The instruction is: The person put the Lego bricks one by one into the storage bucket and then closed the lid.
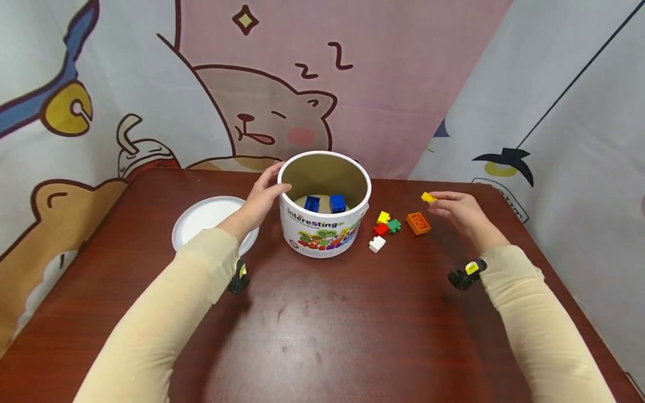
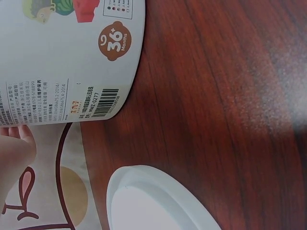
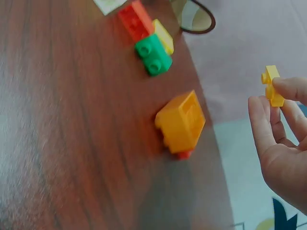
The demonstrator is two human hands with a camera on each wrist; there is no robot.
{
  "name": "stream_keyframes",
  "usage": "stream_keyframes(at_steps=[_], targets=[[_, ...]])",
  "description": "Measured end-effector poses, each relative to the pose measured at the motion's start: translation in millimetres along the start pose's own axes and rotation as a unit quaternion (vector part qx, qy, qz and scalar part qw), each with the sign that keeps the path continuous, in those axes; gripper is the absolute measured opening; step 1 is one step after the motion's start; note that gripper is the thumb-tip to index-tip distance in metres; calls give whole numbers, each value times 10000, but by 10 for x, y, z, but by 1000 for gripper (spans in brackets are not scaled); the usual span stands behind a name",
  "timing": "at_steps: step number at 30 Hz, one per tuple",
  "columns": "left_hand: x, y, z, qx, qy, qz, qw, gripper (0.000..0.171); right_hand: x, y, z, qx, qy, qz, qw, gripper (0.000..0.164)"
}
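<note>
A white bucket [image 1: 322, 243] printed with "Interesting" stands upright at the back middle of the table, two blue bricks [image 1: 337, 204] visible inside it. My left hand [image 1: 259, 201] holds the bucket's left rim, thumb over the near edge; in the left wrist view only part of this hand [image 2: 17, 151] shows beside the bucket wall [image 2: 62, 57]. Over the table at the right, my right hand [image 1: 461, 212] pinches a small yellow brick [image 3: 273, 86] between thumb and fingers. Below and left of that hand lies an orange brick [image 1: 418, 223], with a bit of red showing under it in the right wrist view.
A round white lid [image 1: 201, 215] lies left of the bucket, partly behind my left forearm. Between bucket and orange brick sit a yellow brick [image 1: 383, 217], a red brick [image 1: 381, 229], a green brick [image 1: 394, 226] and a white brick [image 1: 377, 244]. A printed curtain hangs behind the table.
</note>
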State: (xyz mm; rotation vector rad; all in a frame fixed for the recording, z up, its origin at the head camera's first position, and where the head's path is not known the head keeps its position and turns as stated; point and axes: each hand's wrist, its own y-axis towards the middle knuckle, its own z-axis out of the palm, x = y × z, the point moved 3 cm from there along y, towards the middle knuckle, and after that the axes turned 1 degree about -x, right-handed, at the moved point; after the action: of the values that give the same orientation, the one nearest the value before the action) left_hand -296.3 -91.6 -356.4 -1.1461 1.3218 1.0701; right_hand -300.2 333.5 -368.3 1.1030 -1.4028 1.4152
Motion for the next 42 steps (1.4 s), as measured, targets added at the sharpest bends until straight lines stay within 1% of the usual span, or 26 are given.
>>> stream_keyframes(at_steps=[4,7,10,14,17,21,23,26,30,33,35,39,42], targets=[[-8,-2,9,-15,-1,-29,10000,60,123,-29,97,49,-118,-17,9999,19],[-11,-7,15,-19,36,-26,10000,60,220,-56,175,180,-56,-117,9998,20],[-8,-8,18,-47,-11,10,10000,61,318,-92,268,259,-46,-216,9994,18],[8,-7,14,-102,-121,28,9999,60,452,-128,419,266,-323,-375,9984,19],[16,-8,11,-112,-151,31,9998,62,552,-148,541,261,-648,-476,9964,20],[16,-10,19,-113,-170,50,9998,63,680,-176,706,341,-823,-559,9944,19],[16,-9,23,-110,-185,56,9998,63,739,-185,791,397,-797,-627,9941,20],[13,-4,30,-108,-223,77,9997,63,816,-189,930,552,-613,-765,9936,24],[6,-6,33,-110,-247,74,9996,62,881,-175,1125,735,-486,-916,9919,27],[2,-9,34,-92,-220,72,9997,62,908,-156,1268,771,-613,-997,9901,22],[2,-9,34,-78,-211,70,9997,63,923,-147,1365,779,-788,-1029,9885,21],[0,-12,34,-112,-249,97,9996,62,938,-133,1568,861,-1187,-1047,9836,33],[-9,-22,38,-144,-270,127,9995,62,940,-129,1702,930,-1434,-1068,9795,35]])
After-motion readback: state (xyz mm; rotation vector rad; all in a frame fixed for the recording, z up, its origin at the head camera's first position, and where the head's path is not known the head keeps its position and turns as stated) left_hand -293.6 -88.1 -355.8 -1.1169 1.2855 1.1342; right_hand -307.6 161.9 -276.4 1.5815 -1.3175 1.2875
